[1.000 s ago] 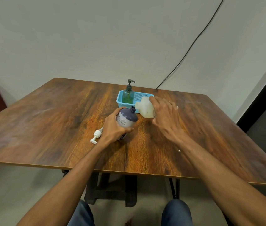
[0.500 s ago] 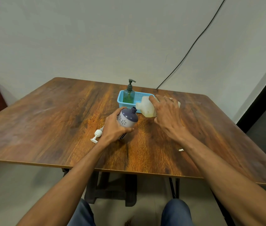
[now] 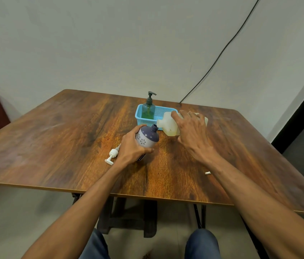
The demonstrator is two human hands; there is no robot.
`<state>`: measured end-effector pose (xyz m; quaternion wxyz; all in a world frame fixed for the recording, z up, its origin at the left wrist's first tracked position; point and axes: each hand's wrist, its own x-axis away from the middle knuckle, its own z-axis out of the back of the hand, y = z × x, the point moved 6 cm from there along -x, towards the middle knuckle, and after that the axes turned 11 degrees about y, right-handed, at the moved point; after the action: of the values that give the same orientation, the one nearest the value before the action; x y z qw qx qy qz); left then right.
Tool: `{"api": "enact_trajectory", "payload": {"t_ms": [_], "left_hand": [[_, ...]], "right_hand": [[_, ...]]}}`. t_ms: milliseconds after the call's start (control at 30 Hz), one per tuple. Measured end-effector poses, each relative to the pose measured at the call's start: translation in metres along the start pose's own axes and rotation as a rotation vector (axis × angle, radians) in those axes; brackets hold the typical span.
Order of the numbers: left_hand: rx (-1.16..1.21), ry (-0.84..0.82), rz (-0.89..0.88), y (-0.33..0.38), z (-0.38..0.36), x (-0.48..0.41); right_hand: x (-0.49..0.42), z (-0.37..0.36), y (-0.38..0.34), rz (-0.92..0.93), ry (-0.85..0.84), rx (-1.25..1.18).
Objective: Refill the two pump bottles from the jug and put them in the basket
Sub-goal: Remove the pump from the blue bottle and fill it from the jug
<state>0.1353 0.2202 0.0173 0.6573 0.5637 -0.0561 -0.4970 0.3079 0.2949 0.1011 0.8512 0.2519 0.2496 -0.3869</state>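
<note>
My left hand (image 3: 131, 147) grips a purple-and-white bottle (image 3: 146, 139), tilted to the right, its pump off and its neck open. The translucent white jug (image 3: 169, 124) lies tipped on its side in my right hand (image 3: 190, 131), with its spout right at the bottle's open neck. Behind them, a green pump bottle (image 3: 148, 109) stands upright at the left end of the blue basket (image 3: 163, 110). The white pump head (image 3: 112, 155) lies on the table left of my left hand.
All of this sits on a wooden table (image 3: 54, 139) whose front edge is near me. A small white cap (image 3: 207, 172) lies beside my right forearm. A black cable (image 3: 220, 53) runs down the wall behind the table.
The jug has tipped a little further and its spout has closed in on the bottle's neck. My left hand has kept the bottle in place.
</note>
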Motion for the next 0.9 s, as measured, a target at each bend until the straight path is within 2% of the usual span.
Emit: {"api": "enact_trajectory", "payload": {"t_ms": [900], "left_hand": [[0.002,0.000,0.010,-0.0025,-0.0005,0.0023]], "right_hand": [[0.0001,0.0016,-0.0033,0.018,-0.034,0.061]]}}
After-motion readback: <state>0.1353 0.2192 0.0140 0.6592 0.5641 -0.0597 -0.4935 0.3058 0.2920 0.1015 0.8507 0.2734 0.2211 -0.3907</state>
